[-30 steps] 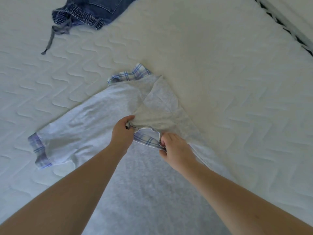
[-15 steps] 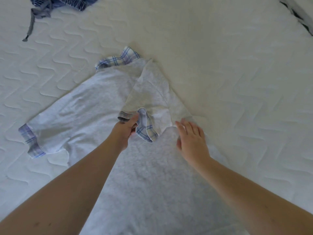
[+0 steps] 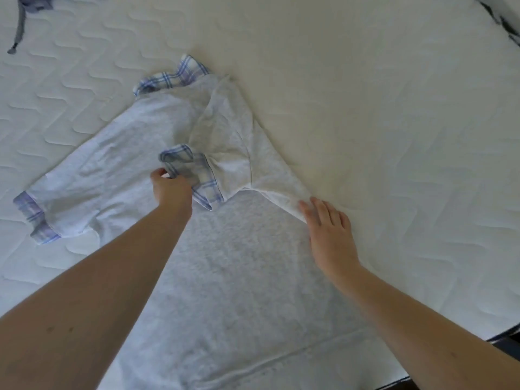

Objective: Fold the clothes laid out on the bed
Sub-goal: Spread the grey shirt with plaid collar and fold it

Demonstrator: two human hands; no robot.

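A light grey shirt (image 3: 225,277) lies spread on the white quilted bed (image 3: 394,136), its body running toward the near edge and its plaid collar (image 3: 174,76) at the far end. The shirt's left sleeve stretches out flat to the left, ending in a plaid cuff (image 3: 33,218). The right sleeve (image 3: 239,142) is folded inward across the chest, so that its plaid cuff (image 3: 197,175) sits bunched near the middle of the shirt.

The left hand (image 3: 171,190) has its grip closed on that bunched cuff, thumb and fingers pinching the plaid fabric (the fingertips themselves are mostly hidden by the cloth). The right hand (image 3: 329,232) lies open and flat, fingers spread a little, pressing on the folded edge of the shirt at its right side where the grey cloth meets the bed.

At the top left corner, a grey drawstring (image 3: 18,29) of another garment trails onto the bed, well apart from the shirt.
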